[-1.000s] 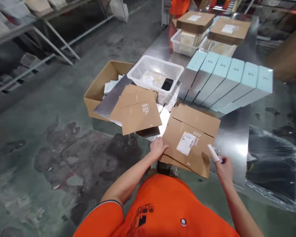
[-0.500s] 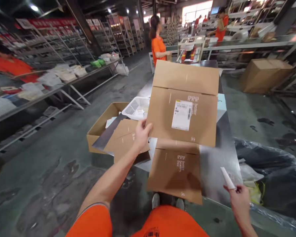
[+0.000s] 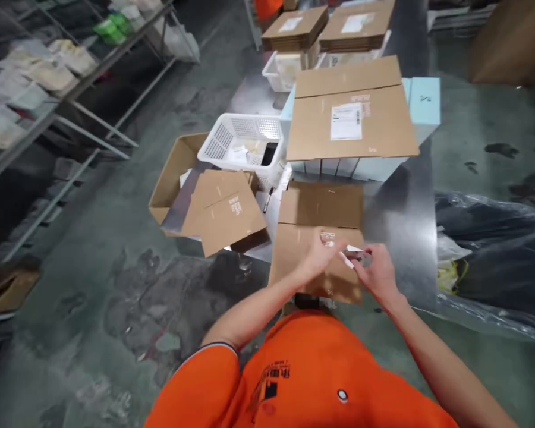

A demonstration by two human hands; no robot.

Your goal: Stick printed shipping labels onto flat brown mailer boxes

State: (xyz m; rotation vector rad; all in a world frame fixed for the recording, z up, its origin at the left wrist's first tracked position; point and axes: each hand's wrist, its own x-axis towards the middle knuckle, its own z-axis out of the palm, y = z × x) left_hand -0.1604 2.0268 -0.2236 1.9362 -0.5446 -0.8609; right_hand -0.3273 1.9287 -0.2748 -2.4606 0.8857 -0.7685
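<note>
My right hand (image 3: 377, 272) is closed on a narrow folded piece of white paper (image 3: 346, 260). Beside it my left hand (image 3: 317, 257) has its fingers drawn together, with a bit of white at the fingertips by the paper's other end. Both hands are over a flat brown carton (image 3: 294, 246) with white print, lying at the table's near edge. Farther off, another flattened carton (image 3: 310, 131) bearing a white shipping label (image 3: 346, 122) rests on top of light blue boxes (image 3: 423, 101).
A white plastic basket (image 3: 238, 125) holds papers and a dark item. Left of the hands lie loose flat cartons (image 3: 232, 217), beside an open carton (image 3: 160, 205). Stacked labelled cartons (image 3: 294, 30) stand at the far end of the metal table (image 3: 396, 220). Black plastic wrap (image 3: 499, 261) lies to the right.
My left hand has let go of the labelled carton, which now lies on the blue boxes, and has come to the right hand. My right hand has moved inward with the white paper. The view has tilted down.
</note>
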